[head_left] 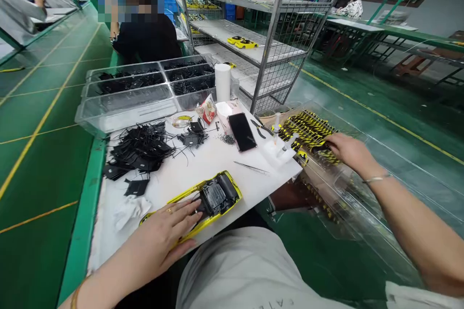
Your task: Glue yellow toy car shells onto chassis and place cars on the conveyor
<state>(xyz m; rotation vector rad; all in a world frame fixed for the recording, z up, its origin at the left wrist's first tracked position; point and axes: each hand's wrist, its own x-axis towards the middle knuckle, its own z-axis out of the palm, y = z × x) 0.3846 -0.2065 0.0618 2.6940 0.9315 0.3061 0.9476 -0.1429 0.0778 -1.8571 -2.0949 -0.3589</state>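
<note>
My left hand (168,227) lies over a yellow model car body (232,184) on the white tabletop. Its fingers reach into the open shell and the thumb runs along the near side. A black interior piece (215,196) sits inside the shell. Off to the right, my right hand (348,152) is at a clear plastic box, fingers bent together at the rows of small yellow-and-black parts (308,128). What its fingertips pinch is hidden. Tweezers (251,168) lie beyond the car body. A heap of black parts with thin wires (141,149) lies at the left.
A phone (242,132), pliers (261,128), syringe-like bottles (282,142) and a white roll (223,82) stand or lie farther back. Crumpled tissue (131,210) is at the left. A divided clear bin (126,120) borders the table. Beyond are a wire rack (246,53) and a seated person (147,34).
</note>
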